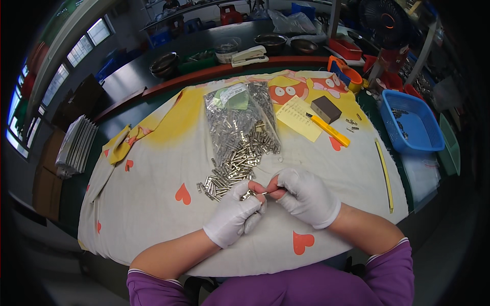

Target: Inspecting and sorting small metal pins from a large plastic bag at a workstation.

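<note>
- My grip is a two-handed pinch: left hand (236, 214) and right hand (309, 200) meet on a small metal part (265, 193), over the cloth (163, 214) toward the table's near edge; so slight a piece could slip from bare fingertips.
- Loose metal pieces (232, 171) spill from the plastic bag (212, 120) beside my left hand; a knuckle nudge might scatter them.
- The yellow cutter (331, 132) lies toward the table's far right corner; a careless reach could knock it.
</note>
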Demonstrator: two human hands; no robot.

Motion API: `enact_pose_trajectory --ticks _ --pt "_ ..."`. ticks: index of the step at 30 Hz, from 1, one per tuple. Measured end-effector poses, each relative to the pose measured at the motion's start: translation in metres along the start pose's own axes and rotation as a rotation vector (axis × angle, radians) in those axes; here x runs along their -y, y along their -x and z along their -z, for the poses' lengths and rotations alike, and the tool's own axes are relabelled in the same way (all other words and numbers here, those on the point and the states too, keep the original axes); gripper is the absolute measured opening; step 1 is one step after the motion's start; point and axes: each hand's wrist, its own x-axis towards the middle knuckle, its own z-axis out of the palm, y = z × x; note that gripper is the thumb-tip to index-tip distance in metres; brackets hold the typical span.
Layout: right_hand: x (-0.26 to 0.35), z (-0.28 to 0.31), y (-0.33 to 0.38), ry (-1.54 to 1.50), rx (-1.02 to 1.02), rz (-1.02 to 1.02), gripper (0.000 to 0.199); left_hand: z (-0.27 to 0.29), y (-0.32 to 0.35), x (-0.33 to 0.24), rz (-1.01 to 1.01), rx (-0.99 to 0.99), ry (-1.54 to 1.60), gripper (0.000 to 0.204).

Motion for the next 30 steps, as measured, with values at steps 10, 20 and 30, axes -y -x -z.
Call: enact_pose_trajectory --ticks 10,20,30 --pt "0.002 -0.001 0.002 -0.136 -0.021 -0.123 0.013 0.001 -0.001 0.003 -0.056 -0.015 -0.050 0.014" --pt "-0.002 -0.001 0.002 -0.093 -0.035 -0.123 0.013 0.007 -0.002 0.006 -0.023 0.025 0.008 0.019" --pt "-0.003 0.000 0.000 -0.031 -0.037 -0.036 0.014 0.015 -0.007 0.012 0.018 0.025 0.153 0.012"
